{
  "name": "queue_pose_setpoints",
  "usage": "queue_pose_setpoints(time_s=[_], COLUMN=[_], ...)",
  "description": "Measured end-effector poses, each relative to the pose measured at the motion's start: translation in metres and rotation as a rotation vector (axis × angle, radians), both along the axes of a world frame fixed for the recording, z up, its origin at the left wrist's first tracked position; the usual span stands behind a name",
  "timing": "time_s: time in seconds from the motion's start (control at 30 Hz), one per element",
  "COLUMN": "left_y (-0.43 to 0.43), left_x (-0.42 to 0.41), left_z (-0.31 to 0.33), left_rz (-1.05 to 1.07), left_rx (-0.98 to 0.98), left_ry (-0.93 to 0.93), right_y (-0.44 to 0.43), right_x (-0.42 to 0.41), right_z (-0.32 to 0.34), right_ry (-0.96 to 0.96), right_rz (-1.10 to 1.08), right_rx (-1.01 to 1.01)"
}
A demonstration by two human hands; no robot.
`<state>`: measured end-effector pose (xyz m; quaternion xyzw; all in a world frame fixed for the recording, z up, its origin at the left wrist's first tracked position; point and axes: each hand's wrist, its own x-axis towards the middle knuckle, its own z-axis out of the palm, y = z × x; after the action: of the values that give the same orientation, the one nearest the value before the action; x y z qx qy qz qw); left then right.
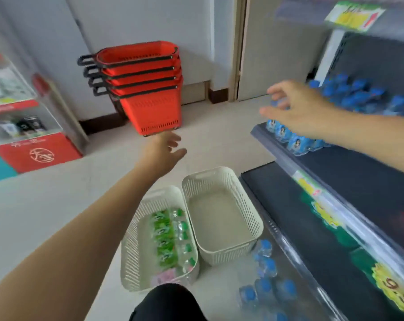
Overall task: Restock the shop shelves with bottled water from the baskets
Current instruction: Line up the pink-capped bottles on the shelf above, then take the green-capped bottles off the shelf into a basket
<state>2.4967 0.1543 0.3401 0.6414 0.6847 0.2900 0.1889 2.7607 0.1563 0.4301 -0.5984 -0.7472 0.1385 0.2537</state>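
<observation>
The right hand (298, 110), in the upper right of the frame, reaches out palm down with fingers spread. It grips nothing and hovers over the blue bottles (296, 142) at the shelf (358, 172) edge; blur hides whether the fingertips touch a cap. The left hand (164, 151), mid-frame, stretches forward on a straight arm, fingers loose, holding nothing. Below it, lower centre, a basket (136, 251) holds green bottles (166, 237).

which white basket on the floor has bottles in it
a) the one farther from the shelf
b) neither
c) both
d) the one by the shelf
a: the far basket holds green-label bottles; the near basket, beside the shelf, is bare inside.
</observation>
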Motion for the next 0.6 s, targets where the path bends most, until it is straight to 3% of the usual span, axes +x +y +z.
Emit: queue_pose_setpoints(time_s=[0.27, 0.6], left_y=[-0.044, -0.051], left_x=[-0.107, -0.102], left_z=[-0.135, -0.329], left_rz=[0.049, -0.289], left_rx=[-0.362, -0.875], left_ry=[0.028, 0.053], right_y=[0.01, 0.039], right_x=[-0.116, -0.181], right_z=[-0.156, -0.309], right_ry=[0.017, -0.02], right_rz=[0.225, 0.26], right_rx=[-0.358, -0.632])
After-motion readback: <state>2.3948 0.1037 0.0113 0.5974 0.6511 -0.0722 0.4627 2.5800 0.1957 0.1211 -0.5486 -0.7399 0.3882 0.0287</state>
